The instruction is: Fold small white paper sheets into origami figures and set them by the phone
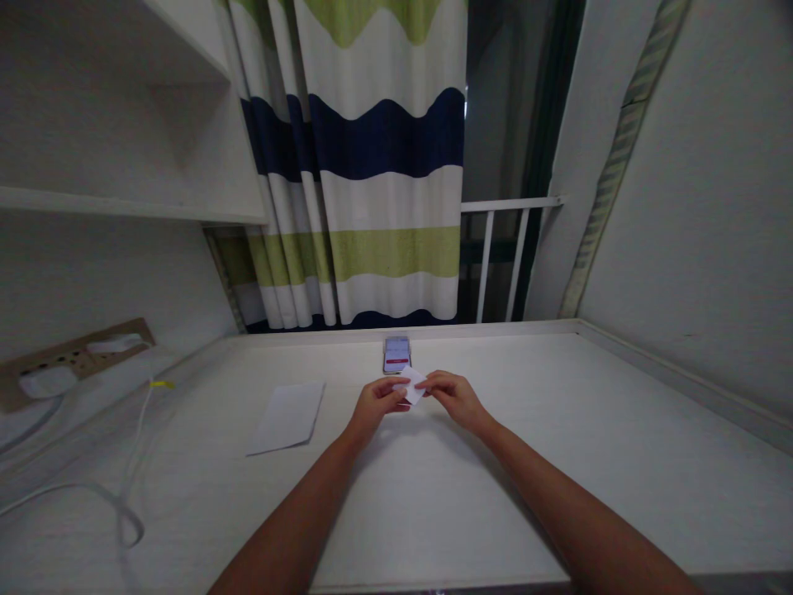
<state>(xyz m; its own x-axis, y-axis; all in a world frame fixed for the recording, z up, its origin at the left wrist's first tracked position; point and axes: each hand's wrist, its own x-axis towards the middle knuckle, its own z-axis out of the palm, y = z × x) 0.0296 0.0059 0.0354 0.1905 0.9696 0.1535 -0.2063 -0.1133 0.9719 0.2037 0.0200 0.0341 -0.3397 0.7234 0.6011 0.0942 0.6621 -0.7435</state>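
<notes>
A small white piece of paper [412, 384] is held just above the white desk [557, 430], pinched from both sides. My left hand [375, 405] grips its left edge with thumb and fingers. My right hand [453, 395] grips its right edge. Directly behind the paper a phone [396, 353] lies flat on the desk with its screen lit. A larger white sheet [288, 416] lies flat on the desk to the left of my left hand.
A striped curtain [377, 165] and a white railing [501, 248] stand behind the desk. At the left, a power strip [74, 357] with white plugs sits against the wall, and a white cable [124, 504] loops over the desk. Shelves [124, 207] hang above left.
</notes>
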